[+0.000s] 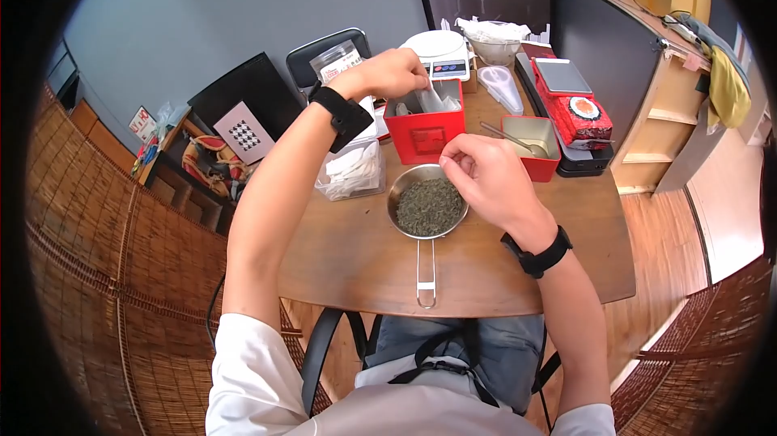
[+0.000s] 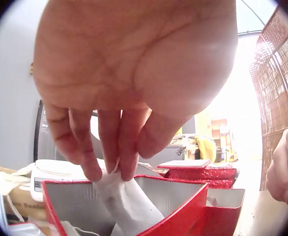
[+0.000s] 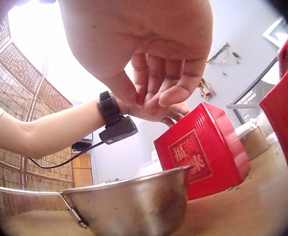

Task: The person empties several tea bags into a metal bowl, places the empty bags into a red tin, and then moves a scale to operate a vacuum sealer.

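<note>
My left hand (image 1: 391, 74) pinches a white pouch (image 2: 127, 204) over the tall red box (image 2: 183, 211), the pouch's lower end inside it. More white pouches lie in that box. Above the right rim of a steel pan (image 1: 428, 167) hangs my right hand (image 1: 490, 181), fingers loosely curled and thumb close to the fingertips; nothing shows in it. Dark green dried leaves (image 1: 429, 205) cover the pan's bottom. Seen from the right wrist, my right hand (image 3: 144, 54) is over the pan (image 3: 134, 206), in front of the red box (image 3: 198, 152).
A clear tub of white pouches (image 1: 354, 173) stands left of the pan. On the right is a smaller red box (image 1: 541, 167) with a spoon in it. Behind are a white scale (image 1: 437, 48), a clear plastic scoop (image 1: 502, 88), a bowl (image 1: 495, 48) and red packages (image 1: 584, 124).
</note>
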The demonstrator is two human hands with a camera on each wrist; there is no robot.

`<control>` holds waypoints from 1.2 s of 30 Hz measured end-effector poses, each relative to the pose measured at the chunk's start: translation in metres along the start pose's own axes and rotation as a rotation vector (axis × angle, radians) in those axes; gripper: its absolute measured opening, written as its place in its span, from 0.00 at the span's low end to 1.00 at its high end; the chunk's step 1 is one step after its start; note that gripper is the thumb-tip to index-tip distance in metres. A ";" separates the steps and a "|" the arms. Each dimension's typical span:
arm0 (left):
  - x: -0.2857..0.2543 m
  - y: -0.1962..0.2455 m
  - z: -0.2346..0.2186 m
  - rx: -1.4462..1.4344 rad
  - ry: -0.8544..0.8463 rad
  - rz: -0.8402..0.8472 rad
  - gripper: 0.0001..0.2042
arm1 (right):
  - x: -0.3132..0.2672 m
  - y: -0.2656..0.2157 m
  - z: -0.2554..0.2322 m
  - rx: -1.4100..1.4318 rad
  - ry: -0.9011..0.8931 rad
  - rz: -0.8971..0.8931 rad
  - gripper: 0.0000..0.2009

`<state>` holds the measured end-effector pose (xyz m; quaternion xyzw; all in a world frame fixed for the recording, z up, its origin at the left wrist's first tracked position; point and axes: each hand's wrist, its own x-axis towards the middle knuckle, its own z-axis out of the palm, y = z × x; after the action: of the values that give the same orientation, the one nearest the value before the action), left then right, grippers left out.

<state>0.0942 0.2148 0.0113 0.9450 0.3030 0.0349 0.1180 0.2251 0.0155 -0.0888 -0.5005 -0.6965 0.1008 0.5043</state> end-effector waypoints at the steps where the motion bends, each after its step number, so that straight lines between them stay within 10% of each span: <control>1: -0.005 0.003 -0.003 -0.055 0.049 -0.006 0.14 | 0.000 0.001 0.001 0.000 0.006 0.001 0.05; 16: -0.047 0.013 0.007 -0.099 0.582 0.255 0.05 | 0.004 0.005 -0.002 0.077 0.152 0.081 0.05; 29: -0.127 0.060 0.054 -0.424 0.533 0.520 0.10 | 0.003 0.000 0.005 0.800 -0.053 0.162 0.08; 36: -0.135 0.046 0.085 -0.830 0.592 0.471 0.20 | 0.002 0.003 0.005 0.630 -0.083 0.152 0.06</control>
<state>0.0220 0.0827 -0.0593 0.8115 0.0649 0.4402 0.3788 0.2230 0.0196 -0.0917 -0.3658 -0.6116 0.3693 0.5965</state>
